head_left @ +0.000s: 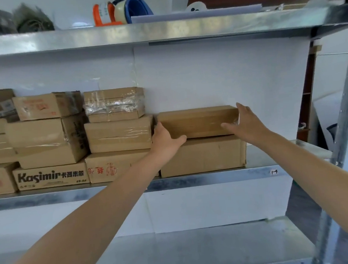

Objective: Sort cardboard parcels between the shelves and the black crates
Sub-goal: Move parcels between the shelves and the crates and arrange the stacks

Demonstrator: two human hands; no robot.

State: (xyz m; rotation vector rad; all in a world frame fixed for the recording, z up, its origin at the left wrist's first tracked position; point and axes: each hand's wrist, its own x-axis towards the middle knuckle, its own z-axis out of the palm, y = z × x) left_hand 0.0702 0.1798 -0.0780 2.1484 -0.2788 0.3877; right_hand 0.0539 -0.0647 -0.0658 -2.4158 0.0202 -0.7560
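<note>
The long parcel [197, 122] lies on the big box [201, 156] on the shelf [193, 181], long axis left-right. We bracket its ends: right hand [245, 124] fingers spread, left hand [164, 139] fingers hidden behind it.

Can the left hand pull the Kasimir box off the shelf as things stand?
Reach, probably yes: the front of the Kasimir box is unobstructed at the shelf edge. Pulling it out, likely no: two parcels sit stacked on it, and the left hand is on the long parcel.
</note>
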